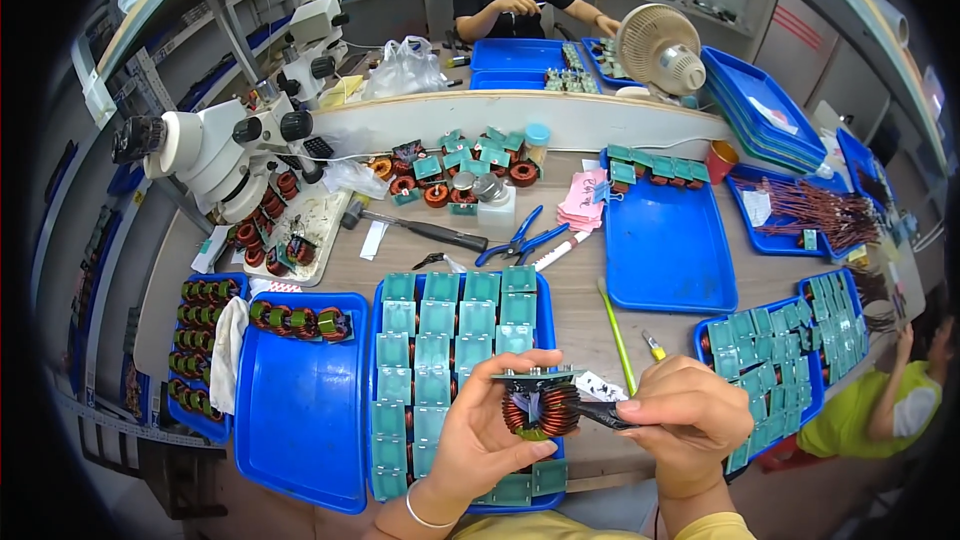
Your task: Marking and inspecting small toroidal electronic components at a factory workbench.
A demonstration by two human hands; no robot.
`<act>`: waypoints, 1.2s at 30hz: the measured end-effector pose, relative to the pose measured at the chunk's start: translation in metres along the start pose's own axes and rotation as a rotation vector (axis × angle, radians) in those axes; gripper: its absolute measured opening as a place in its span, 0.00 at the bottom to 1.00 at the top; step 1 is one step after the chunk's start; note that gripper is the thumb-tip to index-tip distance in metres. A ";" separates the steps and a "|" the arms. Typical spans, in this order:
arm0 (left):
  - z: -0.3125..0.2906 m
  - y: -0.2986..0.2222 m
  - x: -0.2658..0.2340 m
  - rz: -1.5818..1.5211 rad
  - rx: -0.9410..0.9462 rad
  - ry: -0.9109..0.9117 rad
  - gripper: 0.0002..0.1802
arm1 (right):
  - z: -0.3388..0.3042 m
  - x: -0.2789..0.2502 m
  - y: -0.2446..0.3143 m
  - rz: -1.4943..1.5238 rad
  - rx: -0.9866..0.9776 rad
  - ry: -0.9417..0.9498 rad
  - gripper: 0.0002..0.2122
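Observation:
My left hand (468, 440) holds a copper-wound toroidal coil (540, 410) on edge, its thumb and fingers around the sides. A small green circuit board (540, 377) sits on top of the coil, and a pale strip shows in its middle. Pinched in my right hand (692, 422) are black tweezers (606, 414), whose front end meets the right side of the windings; the tips are hidden against the coil. Under my left hand lies a blue tray (377, 290) filled with rows of green-board coils (437, 317).
Left of it are a blue tray (300, 420) with several coils and a white cloth (230, 355). Beyond lie a hammer (425, 232), blue-handled pliers (522, 240), a green brush (617, 335) and a microscope (210, 150). A co-worker (515, 0) sits across the partition, near a fan (655, 45).

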State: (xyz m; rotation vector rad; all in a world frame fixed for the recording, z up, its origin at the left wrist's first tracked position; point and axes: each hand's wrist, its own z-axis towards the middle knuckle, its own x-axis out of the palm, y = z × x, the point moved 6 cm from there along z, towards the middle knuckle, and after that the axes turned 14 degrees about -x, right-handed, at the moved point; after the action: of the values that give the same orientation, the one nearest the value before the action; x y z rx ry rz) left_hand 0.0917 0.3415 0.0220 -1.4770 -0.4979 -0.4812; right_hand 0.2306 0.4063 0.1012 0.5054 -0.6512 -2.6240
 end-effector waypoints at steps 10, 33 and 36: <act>-0.002 0.000 -0.002 0.073 0.068 -0.011 0.35 | 0.001 0.008 0.000 -0.119 -0.010 -0.008 0.08; -0.003 -0.004 0.001 0.162 0.129 -0.002 0.35 | 0.002 0.012 -0.002 -0.119 -0.031 0.028 0.07; -0.003 -0.004 0.001 0.159 0.122 -0.010 0.35 | 0.003 0.013 -0.002 -0.109 -0.029 0.050 0.07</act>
State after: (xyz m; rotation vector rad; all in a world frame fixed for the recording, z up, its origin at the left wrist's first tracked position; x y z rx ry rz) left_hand 0.0901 0.3383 0.0260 -1.3890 -0.4070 -0.3130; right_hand 0.2179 0.4034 0.0998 0.6115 -0.5851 -2.7087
